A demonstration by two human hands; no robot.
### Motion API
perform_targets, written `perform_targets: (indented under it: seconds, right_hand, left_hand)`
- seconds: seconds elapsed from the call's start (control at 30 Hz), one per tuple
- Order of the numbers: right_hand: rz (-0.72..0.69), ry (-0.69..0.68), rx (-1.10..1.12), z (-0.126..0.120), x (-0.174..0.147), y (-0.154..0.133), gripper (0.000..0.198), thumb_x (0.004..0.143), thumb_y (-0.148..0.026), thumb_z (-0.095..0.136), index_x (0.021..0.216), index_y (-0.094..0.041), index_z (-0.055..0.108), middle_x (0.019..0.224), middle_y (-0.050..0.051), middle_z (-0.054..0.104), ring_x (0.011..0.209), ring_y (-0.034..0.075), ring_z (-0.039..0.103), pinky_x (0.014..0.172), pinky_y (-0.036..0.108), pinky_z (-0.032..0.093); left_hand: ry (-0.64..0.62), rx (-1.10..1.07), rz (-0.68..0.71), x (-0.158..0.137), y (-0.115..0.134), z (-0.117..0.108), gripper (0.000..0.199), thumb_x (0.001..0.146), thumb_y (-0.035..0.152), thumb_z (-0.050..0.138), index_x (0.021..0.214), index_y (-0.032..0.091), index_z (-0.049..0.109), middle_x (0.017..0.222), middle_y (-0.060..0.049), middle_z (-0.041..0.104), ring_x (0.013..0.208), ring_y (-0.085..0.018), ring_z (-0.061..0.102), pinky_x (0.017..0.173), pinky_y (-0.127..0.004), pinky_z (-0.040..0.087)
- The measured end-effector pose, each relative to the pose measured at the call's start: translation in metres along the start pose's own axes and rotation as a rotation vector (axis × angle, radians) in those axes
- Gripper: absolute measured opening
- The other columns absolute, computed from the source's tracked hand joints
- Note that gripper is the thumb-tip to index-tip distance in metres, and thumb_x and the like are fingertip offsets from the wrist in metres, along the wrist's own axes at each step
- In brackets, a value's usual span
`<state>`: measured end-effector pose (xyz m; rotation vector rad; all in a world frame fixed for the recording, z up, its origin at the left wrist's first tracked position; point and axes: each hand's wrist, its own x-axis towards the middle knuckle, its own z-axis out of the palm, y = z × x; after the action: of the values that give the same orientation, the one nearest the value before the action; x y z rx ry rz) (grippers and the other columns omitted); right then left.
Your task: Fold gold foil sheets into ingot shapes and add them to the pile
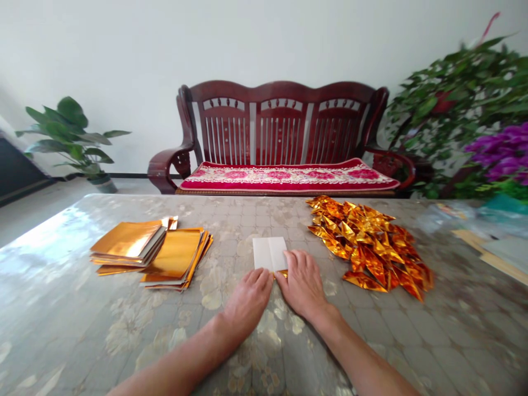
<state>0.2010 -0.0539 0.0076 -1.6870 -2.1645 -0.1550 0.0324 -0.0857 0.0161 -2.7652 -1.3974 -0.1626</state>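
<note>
A sheet of gold foil paper [269,252] lies white side up on the table in front of me, with a crease down its middle. A strip of gold shows along its near edge, where the paper is turned over. My left hand [251,294] has its fingers curled together and pressed on the near left corner. On the other side, my right hand [303,281] grips the right edge, its thumb on the near fold and its fingers on the white face. Parts of the near edge are hidden under the fingers.
Stacks of flat gold foil paper [175,254] lie to the left. At the right sits a heap of folded gold foil pieces [371,247]. Plastic bags [447,214] rest on the far right of the patterned table [165,330]. Behind it stands a wooden bench [280,132].
</note>
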Motion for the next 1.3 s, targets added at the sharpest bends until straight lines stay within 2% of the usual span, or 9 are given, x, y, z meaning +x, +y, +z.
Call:
perform_targets:
  seconds: [0.17,0.3,0.43,0.6,0.7,0.87,1.03,1.13,1.3]
  right_hand:
    - [-0.015,-0.008,0.040,0.008,-0.002,0.006,0.045,0.088,-0.034,0.061,0.129,-0.016,0.053,0.130,0.016,0.055,0.127,0.033,0.042,0.107,0.050,0.034]
    - [-0.020,-0.013,0.037,0.012,-0.003,0.019,0.041,0.090,-0.029,0.056,0.129,-0.019,0.053,0.133,0.015,0.054,0.130,0.033,0.040,0.107,0.051,0.034]
    - [0.023,0.008,0.037,0.011,-0.002,0.032,0.036,0.089,-0.023,0.054,0.125,-0.018,0.055,0.130,0.015,0.056,0.125,0.032,0.044,0.104,0.049,0.036]
    - [0.101,0.038,0.149,-0.001,0.005,0.044,0.023,0.096,-0.021,0.042,0.105,-0.018,0.062,0.107,0.010,0.065,0.104,0.024,0.055,0.093,0.039,0.041]
    - [0.088,-0.043,0.189,-0.011,0.007,0.044,0.038,0.101,-0.027,0.032,0.083,-0.021,0.065,0.088,0.007,0.064,0.091,0.021,0.057,0.087,0.035,0.041]
    - [0.123,-0.111,0.187,-0.017,0.004,0.035,0.015,0.082,-0.038,0.067,0.077,-0.024,0.066,0.087,0.004,0.063,0.088,0.023,0.057,0.077,0.032,0.040]
    - [0.113,-0.091,0.274,-0.013,0.003,0.025,0.013,0.083,-0.028,0.064,0.071,-0.023,0.061,0.084,0.001,0.064,0.084,0.020,0.057,0.072,0.029,0.039]
    - [0.049,-0.012,0.287,-0.016,0.002,0.020,0.012,0.086,-0.024,0.059,0.075,-0.023,0.058,0.079,0.000,0.064,0.078,0.018,0.058,0.069,0.028,0.037]
    - [-0.187,0.193,0.161,-0.033,-0.004,0.008,0.019,0.092,-0.022,0.051,0.074,-0.022,0.057,0.073,0.004,0.064,0.075,0.020,0.056,0.072,0.032,0.035]
  left_hand:
    - [0.031,0.094,-0.039,-0.007,0.006,0.007,0.041,0.089,0.004,0.048,0.129,0.009,0.055,0.130,-0.018,0.060,0.120,-0.027,0.056,0.099,-0.040,0.049]
    - [-0.002,0.155,-0.139,-0.015,0.007,0.007,0.041,0.085,-0.001,0.048,0.123,0.009,0.059,0.123,-0.019,0.063,0.112,-0.028,0.061,0.092,-0.041,0.052]
    - [-0.029,0.197,-0.136,-0.020,0.007,0.002,0.037,0.085,0.000,0.049,0.120,0.010,0.061,0.117,-0.017,0.065,0.105,-0.028,0.061,0.085,-0.039,0.053]
    - [-0.022,0.220,-0.147,-0.019,0.008,-0.001,0.033,0.085,0.002,0.052,0.116,0.010,0.062,0.108,-0.014,0.066,0.095,-0.027,0.061,0.079,-0.038,0.051]
    - [-0.002,0.179,-0.162,-0.017,0.008,-0.001,0.025,0.087,0.004,0.054,0.107,0.012,0.064,0.101,-0.012,0.065,0.087,-0.025,0.060,0.076,-0.038,0.050]
    - [0.042,0.127,-0.174,-0.013,0.010,0.000,0.017,0.089,0.007,0.053,0.101,0.015,0.063,0.093,-0.009,0.063,0.085,-0.024,0.059,0.076,-0.037,0.048]
    - [0.060,0.021,-0.182,-0.008,0.009,-0.003,0.014,0.091,0.012,0.053,0.099,0.019,0.063,0.090,-0.006,0.064,0.085,-0.024,0.062,0.077,-0.038,0.051]
    - [0.184,-0.085,-0.171,-0.006,0.003,-0.004,0.028,0.094,0.016,0.051,0.120,0.023,0.058,0.108,-0.007,0.065,0.092,-0.023,0.065,0.081,-0.037,0.054]
    - [0.439,-0.135,0.001,-0.007,-0.003,-0.008,0.058,0.096,0.012,0.044,0.149,0.033,0.033,0.148,-0.012,0.045,0.108,-0.020,0.064,0.091,-0.033,0.053]
